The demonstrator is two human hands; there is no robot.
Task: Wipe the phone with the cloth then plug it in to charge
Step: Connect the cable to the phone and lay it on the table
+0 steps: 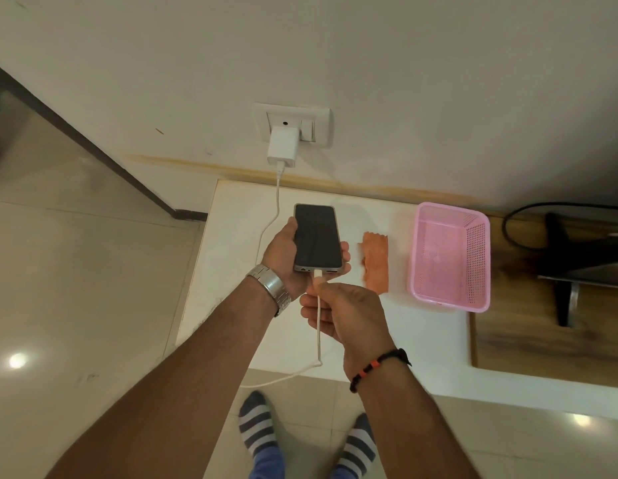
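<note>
The left hand [283, 252] grips the phone [317, 238] above the white counter [421, 337], near its left edge; the right hand [342, 312] pinches the cable [319, 326] plug at its port. The cloth [376, 261] and pink basket [451, 255] lie rightward, open counter nearer.

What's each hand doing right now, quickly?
Left hand: closed around the dark slim phone, holding it above the white table.
Right hand: closed, pinching the white charging cable's plug at the phone's bottom edge.
</note>
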